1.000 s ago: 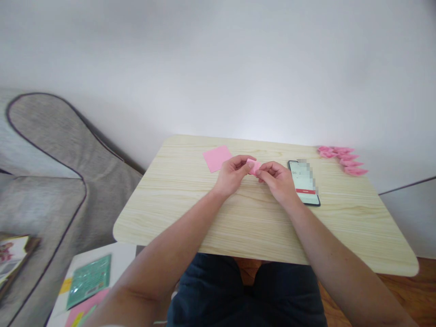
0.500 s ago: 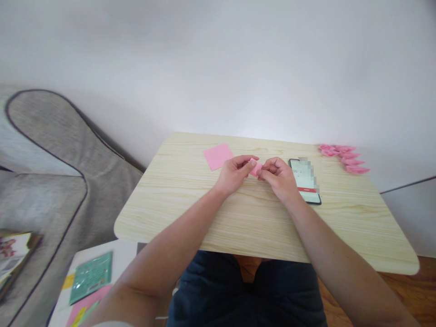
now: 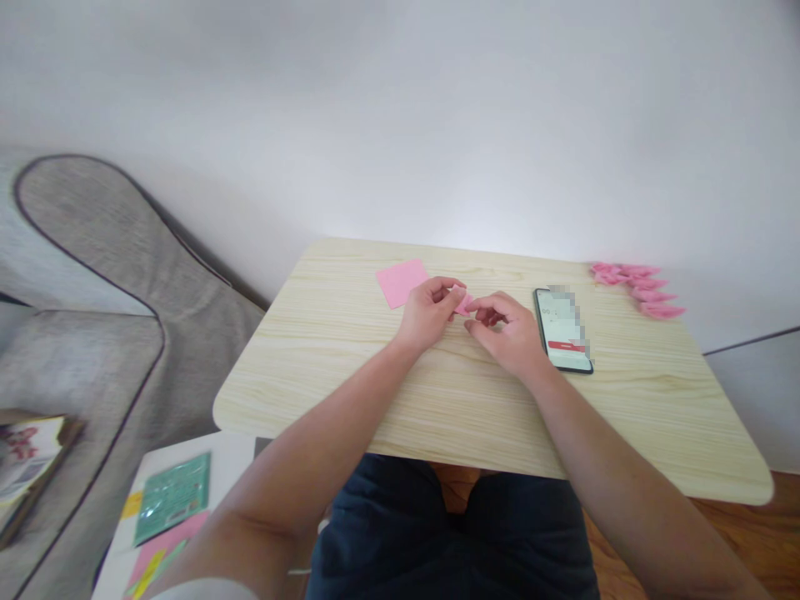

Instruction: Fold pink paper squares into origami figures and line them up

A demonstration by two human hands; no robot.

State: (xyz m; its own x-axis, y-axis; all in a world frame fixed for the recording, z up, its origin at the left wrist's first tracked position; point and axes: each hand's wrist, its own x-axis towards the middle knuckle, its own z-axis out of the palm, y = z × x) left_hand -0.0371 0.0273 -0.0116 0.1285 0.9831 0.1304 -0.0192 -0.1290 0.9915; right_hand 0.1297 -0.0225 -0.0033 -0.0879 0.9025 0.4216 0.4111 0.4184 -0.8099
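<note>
My left hand pinches a small folded piece of pink paper between thumb and fingers, just above the table. Close by on the right, my right hand has its thumb and index finger apart, with the index fingertip at the paper's right edge. Its other fingers are curled. Behind my left hand, a flat pink square sheet lies on the wooden table, partly covered by that hand. The folds of the held paper are too small to make out.
A phone with a lit screen lies right of my right hand. Several folded pink paper pieces sit at the table's far right edge. To the left are a grey sofa and a low white surface with a green packet.
My right thumb has come away from the pink paper and dropped lower, so the right fingers are spread further. My left hand keeps its pinch. The view has shifted slightly.
</note>
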